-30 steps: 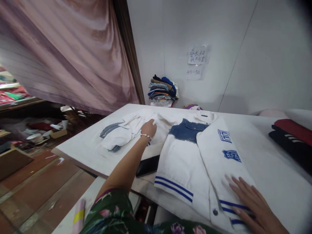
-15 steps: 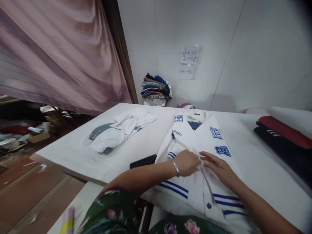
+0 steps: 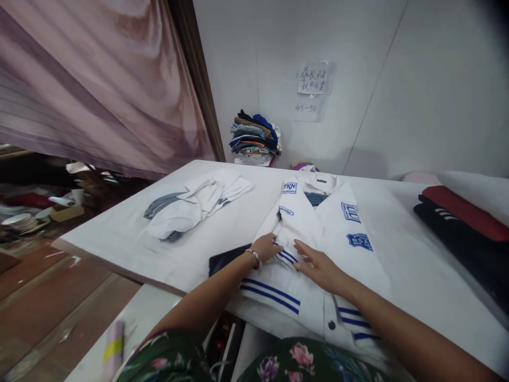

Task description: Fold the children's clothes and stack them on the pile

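Note:
A white jacket (image 3: 334, 239) with blue patches and blue-striped hems lies front up on the table, its collar toward the wall. One striped sleeve cuff (image 3: 287, 257) is folded across its left front. My left hand (image 3: 265, 251), with a bracelet at the wrist, is closed at the left end of that cuff, and its fingertips are partly hidden. Just right of the cuff, my right hand (image 3: 320, 268) hovers low over the jacket front, fingers apart, thumb side close to the stripes.
A crumpled white and grey garment (image 3: 194, 207) lies on the white table (image 3: 119, 233) at left. A dark flat item (image 3: 226, 258) sits partly under the jacket. Red and black folded clothes (image 3: 461, 223) are at right. A clothes pile (image 3: 255, 139) stands by the wall.
Both hands have moved left from the jacket's middle front to the folded sleeve cuff. My right hand's fingers now point toward the stripes. The view has shifted slightly.

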`<state>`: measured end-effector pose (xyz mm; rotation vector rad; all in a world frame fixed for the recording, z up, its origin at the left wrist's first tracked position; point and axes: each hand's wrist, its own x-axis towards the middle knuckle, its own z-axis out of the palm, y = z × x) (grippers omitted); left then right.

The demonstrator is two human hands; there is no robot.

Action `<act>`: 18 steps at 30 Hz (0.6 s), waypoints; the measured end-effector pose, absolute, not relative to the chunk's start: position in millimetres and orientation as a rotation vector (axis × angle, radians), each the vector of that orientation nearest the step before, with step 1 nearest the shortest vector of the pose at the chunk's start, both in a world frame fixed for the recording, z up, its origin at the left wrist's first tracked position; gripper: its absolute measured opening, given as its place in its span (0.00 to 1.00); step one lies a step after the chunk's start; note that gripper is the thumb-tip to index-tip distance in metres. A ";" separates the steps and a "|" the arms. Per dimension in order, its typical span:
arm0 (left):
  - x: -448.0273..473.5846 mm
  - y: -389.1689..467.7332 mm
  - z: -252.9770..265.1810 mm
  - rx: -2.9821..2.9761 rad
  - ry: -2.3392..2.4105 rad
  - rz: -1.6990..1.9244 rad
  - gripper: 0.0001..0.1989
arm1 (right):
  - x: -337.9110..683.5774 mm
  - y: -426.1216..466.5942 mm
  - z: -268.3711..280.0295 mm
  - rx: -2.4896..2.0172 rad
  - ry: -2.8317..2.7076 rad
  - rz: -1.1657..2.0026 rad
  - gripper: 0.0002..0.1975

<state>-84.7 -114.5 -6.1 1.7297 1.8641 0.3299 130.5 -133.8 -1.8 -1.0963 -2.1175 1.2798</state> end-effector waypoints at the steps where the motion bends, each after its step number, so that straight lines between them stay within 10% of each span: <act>1: -83.1 -113.4 -5.3 1.615 1.797 0.413 0.18 | 128.1 -133.8 -2.7 -1.116 -2.148 1.280 0.40; 7: -48.7 -124.7 9.8 1.101 1.232 0.931 0.18 | 114.8 -136.0 -2.6 -1.166 -2.040 1.246 0.52; 18: -73.7 -139.9 29.9 1.795 1.495 1.191 0.19 | 136.4 -79.5 62.9 -1.073 -1.327 1.436 0.27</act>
